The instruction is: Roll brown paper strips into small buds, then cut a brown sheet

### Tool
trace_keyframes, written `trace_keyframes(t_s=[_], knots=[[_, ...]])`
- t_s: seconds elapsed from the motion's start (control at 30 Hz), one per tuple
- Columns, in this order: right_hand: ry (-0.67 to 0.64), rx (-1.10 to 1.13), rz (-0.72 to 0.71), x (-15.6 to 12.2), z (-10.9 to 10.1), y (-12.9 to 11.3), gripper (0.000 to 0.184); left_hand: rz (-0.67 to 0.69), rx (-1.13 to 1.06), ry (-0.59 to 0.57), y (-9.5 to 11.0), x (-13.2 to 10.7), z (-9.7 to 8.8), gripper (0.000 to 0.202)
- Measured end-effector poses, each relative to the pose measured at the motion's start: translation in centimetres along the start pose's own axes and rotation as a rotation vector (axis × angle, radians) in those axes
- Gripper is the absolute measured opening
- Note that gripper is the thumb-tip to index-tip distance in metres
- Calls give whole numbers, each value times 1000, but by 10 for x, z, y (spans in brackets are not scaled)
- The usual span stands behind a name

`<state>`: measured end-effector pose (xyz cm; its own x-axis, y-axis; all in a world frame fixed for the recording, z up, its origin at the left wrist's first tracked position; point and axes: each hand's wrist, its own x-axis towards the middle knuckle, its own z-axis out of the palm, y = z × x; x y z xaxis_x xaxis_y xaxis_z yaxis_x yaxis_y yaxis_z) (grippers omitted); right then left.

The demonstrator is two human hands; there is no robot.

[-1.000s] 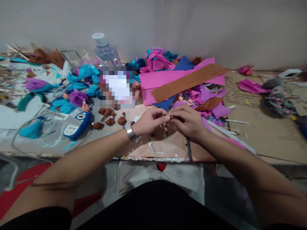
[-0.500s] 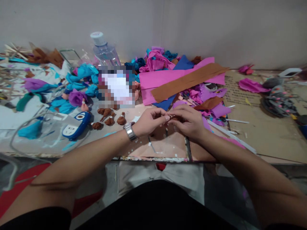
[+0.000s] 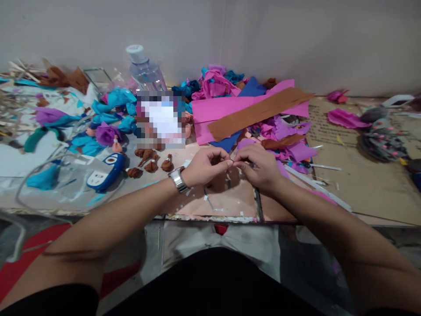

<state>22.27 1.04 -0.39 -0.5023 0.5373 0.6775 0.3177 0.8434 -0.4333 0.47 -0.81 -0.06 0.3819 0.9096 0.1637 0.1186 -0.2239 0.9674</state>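
Note:
My left hand (image 3: 208,166), with a metal watch (image 3: 178,179) on its wrist, is closed in a pinch above the table. Facing it, my right hand (image 3: 258,166) is pinched too, and the fingertips of both hands meet. Between them is a small piece of brown crepe paper, mostly hidden by the fingers. Left of my hands lie several small brown crepe paper balls (image 3: 167,163) with tied ends. Behind my hands, a brown crepe paper strip (image 3: 256,112) rests across pink paper sheets (image 3: 210,109).
A blue and white power socket (image 3: 104,172) with a cable sits at the left. A clear bottle (image 3: 144,72) stands at the back, near a blurred-out patch. Purple and pink paper scraps (image 3: 301,149) and white sticks (image 3: 327,166) lie right, beside flat cardboard (image 3: 358,184).
My right fingers have drawn together at the tips, and the brown paper that showed between them is now mostly covered. My left hand has barely moved.

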Motion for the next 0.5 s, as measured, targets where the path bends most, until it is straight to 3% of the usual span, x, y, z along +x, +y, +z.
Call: trace_keyframes(t_s=[0.3,0.5], knots=[[-59,37,-41,0,0,-1,19,26,31,-73,2,3,-6,32],[12,97,-11,1,1,0,15,-12,-123,-70,3,1,-2,39]])
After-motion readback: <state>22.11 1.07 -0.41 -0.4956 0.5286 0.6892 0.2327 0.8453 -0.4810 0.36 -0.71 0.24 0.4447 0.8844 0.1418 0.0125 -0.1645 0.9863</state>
